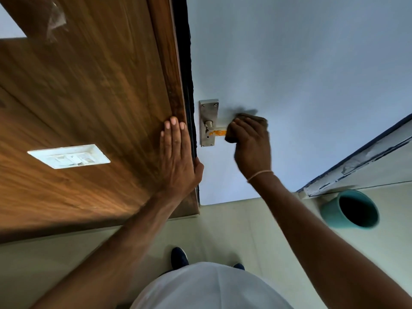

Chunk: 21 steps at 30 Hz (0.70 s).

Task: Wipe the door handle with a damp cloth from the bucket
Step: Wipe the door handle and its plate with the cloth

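A metal door handle [217, 131] with a steel backplate [209, 112] sits on the pale blue door [289, 74]. Its lever carries an orange strip. My right hand [252, 143] is closed around a dark brown cloth [256, 120] and presses it over the outer end of the lever, hiding that end. My left hand [177, 157] lies flat, fingers together, on the wooden frame [89, 85] beside the door's edge, with the thumb hooked around the edge. A teal bucket [351, 208] stands on the floor at the right, its inside dark.
A white switch plate [69, 156] is set in the wooden panel at the left. Pale floor tiles [223, 228] run below the door. My dark shoes [179, 257] show above my white shirt. A white skirting edge [356, 161] runs behind the bucket.
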Motion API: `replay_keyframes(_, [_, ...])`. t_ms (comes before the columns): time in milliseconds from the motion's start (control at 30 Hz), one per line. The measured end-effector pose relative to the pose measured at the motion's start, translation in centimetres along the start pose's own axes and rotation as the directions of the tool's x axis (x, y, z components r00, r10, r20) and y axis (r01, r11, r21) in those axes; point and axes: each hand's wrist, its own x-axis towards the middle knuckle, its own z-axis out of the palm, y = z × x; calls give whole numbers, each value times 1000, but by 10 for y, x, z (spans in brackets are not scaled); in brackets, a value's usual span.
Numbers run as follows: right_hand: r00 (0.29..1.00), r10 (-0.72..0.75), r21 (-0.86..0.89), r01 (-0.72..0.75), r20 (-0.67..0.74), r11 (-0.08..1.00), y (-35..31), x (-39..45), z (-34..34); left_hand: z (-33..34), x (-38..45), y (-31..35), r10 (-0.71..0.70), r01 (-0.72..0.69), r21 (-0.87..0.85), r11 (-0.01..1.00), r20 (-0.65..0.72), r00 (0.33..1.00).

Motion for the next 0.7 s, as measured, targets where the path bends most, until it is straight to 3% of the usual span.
replay_keyframes(100, [995, 18, 12, -19, 95, 1000, -53, -1, 6, 2, 0, -1, 6, -7, -29, 1000, -35, 999])
replay_keyframes(200, [977, 58, 97, -79, 205, 992, -60, 1, -7, 5, -2, -4, 14, -15, -19, 1000, -50, 999])
replay_keyframes(367, [937, -216, 176, 172, 275, 969, -15, -5, -19, 5, -3, -9, 31, -31, 46, 998, 3, 1000])
replay_keyframes(467, [937, -268, 78, 257, 223, 963, -14, -4, -9, 4, -3, -9, 41, -41, 67, 997, 6, 999])
replay_keyframes(533, [953, -280, 25, 279, 117, 960, -19, 0, 3, 3, -3, -9, 40, -40, 56, 998, 12, 999])
replay_keyframes(700, [954, -295, 89, 298, -47, 950, -14, 8, 23, 1, -2, -9, 40, -42, 72, 997, 30, 999])
